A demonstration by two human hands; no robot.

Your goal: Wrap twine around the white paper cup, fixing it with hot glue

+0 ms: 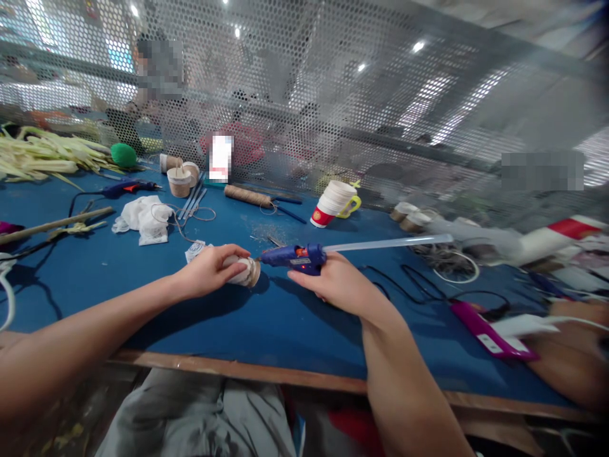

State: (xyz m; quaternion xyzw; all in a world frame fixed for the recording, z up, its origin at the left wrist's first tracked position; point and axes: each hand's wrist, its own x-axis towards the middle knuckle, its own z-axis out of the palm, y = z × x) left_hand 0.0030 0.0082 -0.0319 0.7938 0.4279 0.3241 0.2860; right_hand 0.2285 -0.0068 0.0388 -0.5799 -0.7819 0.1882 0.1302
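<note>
My left hand (pixel 212 271) is closed around a small paper cup (pixel 248 273) lying on its side, its twine-wrapped rim turned to the right. In my right hand (pixel 342 282) is a blue hot glue gun (pixel 297 257), with a small red light showing on its body. A long clear glue stick (pixel 390 243) sticks out of its back end. The nozzle points left and is at the cup's rim; whether it touches, I cannot tell. A crumpled white piece (pixel 196 251) lies just behind my left hand.
Behind stand a stack of paper cups (pixel 337 200), a twine roll (pixel 247 195), a twine-wrapped cup (pixel 179 182) and a second glue gun (pixel 130 186). A white plastic bag (pixel 145 219) lies left. A purple power strip (pixel 490 330) with cords is at right, near another person's arm (pixel 578 355).
</note>
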